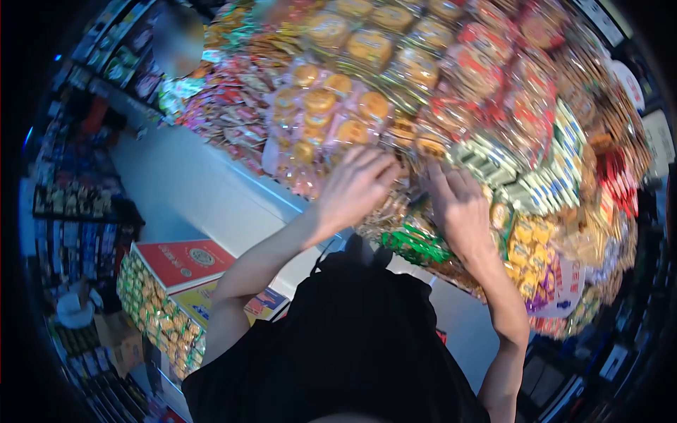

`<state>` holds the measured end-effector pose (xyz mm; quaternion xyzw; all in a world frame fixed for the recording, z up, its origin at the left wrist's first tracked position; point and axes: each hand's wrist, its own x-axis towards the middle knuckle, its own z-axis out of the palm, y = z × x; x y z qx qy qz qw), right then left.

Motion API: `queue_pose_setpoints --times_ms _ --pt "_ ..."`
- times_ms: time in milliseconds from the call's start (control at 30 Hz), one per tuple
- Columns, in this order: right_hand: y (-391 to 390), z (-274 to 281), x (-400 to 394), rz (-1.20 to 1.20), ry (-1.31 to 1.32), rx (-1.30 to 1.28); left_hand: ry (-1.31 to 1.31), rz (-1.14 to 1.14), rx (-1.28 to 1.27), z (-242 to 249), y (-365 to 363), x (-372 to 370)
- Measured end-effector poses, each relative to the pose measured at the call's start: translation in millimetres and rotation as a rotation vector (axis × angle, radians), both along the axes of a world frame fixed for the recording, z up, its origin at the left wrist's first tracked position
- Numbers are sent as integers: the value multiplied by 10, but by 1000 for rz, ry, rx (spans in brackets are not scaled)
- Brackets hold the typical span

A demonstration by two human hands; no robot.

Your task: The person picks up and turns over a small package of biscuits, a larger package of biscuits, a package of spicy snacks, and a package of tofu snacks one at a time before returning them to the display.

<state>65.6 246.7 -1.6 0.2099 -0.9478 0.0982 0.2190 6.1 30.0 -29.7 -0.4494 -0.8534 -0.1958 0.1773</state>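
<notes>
My left hand (363,182) reaches into a heap of wrapped snacks, its fingers bent down over clear packets of brown snacks (403,132). Close by on the right, my right hand (457,201) has its fingers curled onto the same spot, at the lower edge of a clear packet (431,144). Both hands look closed on this packaging, though the fingertips are partly hidden and blurred. Beyond my left hand are packets of round yellow biscuits (321,100). Green-wrapped packets (416,243) lie below, between my forearms. White-and-green packets (486,162) sit beside my right hand.
Larger packs of round biscuits (370,48) and red packs (479,67) cover the far side. Yellow packets (529,243) lie at the right. A white counter edge (233,187) runs along the front left, near a red-topped box display (187,264). Dark shelves (77,204) stand left.
</notes>
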Motion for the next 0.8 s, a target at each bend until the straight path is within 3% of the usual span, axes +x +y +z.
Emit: queue_pose_setpoints --times_ms 67,100,267,367,400,433,500,567,600,633,667,733,800 --pt "-132 -259 -43 -4 -19 180 9 51 80 -98 -20 71" --pt "-202 -256 -57 59 4 170 10 100 141 -86 -34 123" --pt "-304 -170 -123 -79 -159 212 63 183 559 -292 -213 510" --pt "-415 -65 -105 -18 -186 218 -4 290 634 -922 -502 769" --pt "-445 -34 -100 26 -150 207 -61 437 579 -1105 -644 891" --pt "-464 -76 -129 61 -144 209 -132 606 597 -1595 -794 1002" --pt "-495 -168 -192 108 -139 238 -524 1008 543 -2633 -1246 1355" --pt "-500 -271 -263 106 -148 229 -1099 1469 551 -3851 -1735 2024" --pt "-535 -266 -263 84 -143 243 -1501 1723 409 -4346 -1888 2476" --pt "-534 -303 -271 80 -129 253 -1531 1862 342 -4838 -1907 2965" --pt "-525 -331 -302 82 -110 264 -1541 1878 376 -4732 -1853 3215" --pt "-525 -338 -303 78 -100 287 -1713 1374 308 -4260 -1804 3619" --pt "-596 -309 -292 75 -108 273 -1437 1326 747 -4213 -1655 3962"
